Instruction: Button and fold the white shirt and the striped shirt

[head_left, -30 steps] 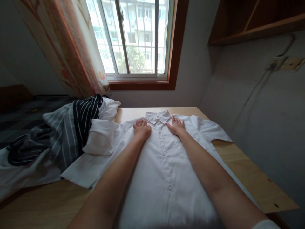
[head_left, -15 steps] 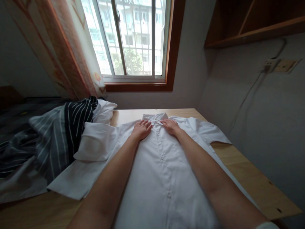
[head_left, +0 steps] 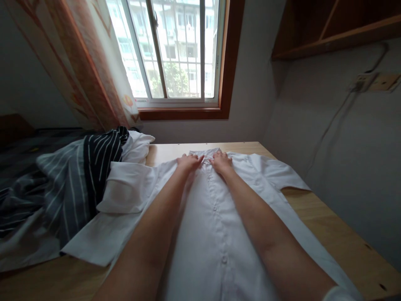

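Note:
A white button-up shirt (head_left: 203,234) lies front side up with its collar toward the window, its button strip running down the middle. My left hand (head_left: 189,161) rests on the shirt just left of the collar, thumb pointing toward the collar and apart from the fingers. On the other side of the collar, my right hand (head_left: 222,162) touches the cloth with its fingers spread and slightly bent. Both forearms reach across the shirt front. Whether any cloth is pinched under the fingertips is hard to see.
The shirt lies on a pale wooden board (head_left: 326,221). Striped dark and grey bedding (head_left: 75,179) is heaped at the left, near the shirt's sleeve. A curtain (head_left: 84,62) hangs beside the barred window (head_left: 175,54). Upper right are a wooden shelf (head_left: 338,44) and a wall socket (head_left: 363,81).
Both hands have shifted slightly forward at the collar. Their fingers, flatter before, are now more bent, with the thumbs apart. The cloth by the collar is more wrinkled.

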{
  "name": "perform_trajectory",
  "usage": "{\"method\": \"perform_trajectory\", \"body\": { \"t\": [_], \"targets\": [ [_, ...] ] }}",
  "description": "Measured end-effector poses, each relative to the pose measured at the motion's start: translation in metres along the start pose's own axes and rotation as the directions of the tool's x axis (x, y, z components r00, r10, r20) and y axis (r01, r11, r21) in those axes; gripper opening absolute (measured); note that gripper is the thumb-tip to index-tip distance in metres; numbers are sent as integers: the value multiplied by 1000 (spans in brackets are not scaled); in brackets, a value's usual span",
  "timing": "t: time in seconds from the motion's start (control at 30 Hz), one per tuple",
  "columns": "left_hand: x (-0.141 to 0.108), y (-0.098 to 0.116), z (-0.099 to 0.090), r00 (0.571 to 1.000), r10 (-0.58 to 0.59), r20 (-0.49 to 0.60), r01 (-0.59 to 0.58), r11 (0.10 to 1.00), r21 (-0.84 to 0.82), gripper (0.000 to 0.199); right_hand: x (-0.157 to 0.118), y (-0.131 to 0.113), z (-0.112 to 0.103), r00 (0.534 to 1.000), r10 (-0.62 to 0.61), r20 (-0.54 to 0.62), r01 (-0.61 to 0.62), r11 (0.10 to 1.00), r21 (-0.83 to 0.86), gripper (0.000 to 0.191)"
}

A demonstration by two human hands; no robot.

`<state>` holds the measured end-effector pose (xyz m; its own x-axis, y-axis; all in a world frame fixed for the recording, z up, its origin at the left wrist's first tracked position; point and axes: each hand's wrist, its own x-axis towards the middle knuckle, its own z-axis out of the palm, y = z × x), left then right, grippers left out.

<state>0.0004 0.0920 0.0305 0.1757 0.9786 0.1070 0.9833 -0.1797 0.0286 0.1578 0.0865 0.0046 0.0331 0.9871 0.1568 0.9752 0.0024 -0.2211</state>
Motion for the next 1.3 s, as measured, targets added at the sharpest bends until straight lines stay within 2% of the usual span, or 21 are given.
{"method": "perform_trajectory", "body": {
  "t": [0.1,0.2,0.37,0.47,0.63,0.77,0.87,0.97,1.3],
  "targets": [
    [0,3,7,991,-67,-115,67,998,0,45,1,-1,8,997,7,-73,-7,1000,-3,43],
    [-2,2,19,967,-20,-253,26,999,19,37,2,5,14,996,-7,-89,9,1000,17,44],
    [1,-3,28,946,17,-323,-19,1000,-2,37,6,11,16,998,15,-60,-12,999,41,55],
    [4,-4,29,956,3,-292,-14,999,-33,47,9,10,17,1000,27,12,-27,999,34,62],
    [8,-4,33,974,-4,-225,-6,999,-45,57,11,9,15,994,18,104,-21,999,33,62],
    [14,-6,38,996,-21,-81,16,998,-56,62,11,9,14,991,26,128,-32,998,45,66],
    [16,-8,39,999,-47,-11,46,996,-78,74,11,9,13,990,38,133,-45,998,48,69],
    [16,-9,38,998,-63,-11,61,994,-93,81,11,9,12,989,58,134,-65,997,48,70],
    [13,-10,36,997,-79,-21,77,992,-99,83,12,13,11,993,51,102,-57,997,58,76]
  ]
}}
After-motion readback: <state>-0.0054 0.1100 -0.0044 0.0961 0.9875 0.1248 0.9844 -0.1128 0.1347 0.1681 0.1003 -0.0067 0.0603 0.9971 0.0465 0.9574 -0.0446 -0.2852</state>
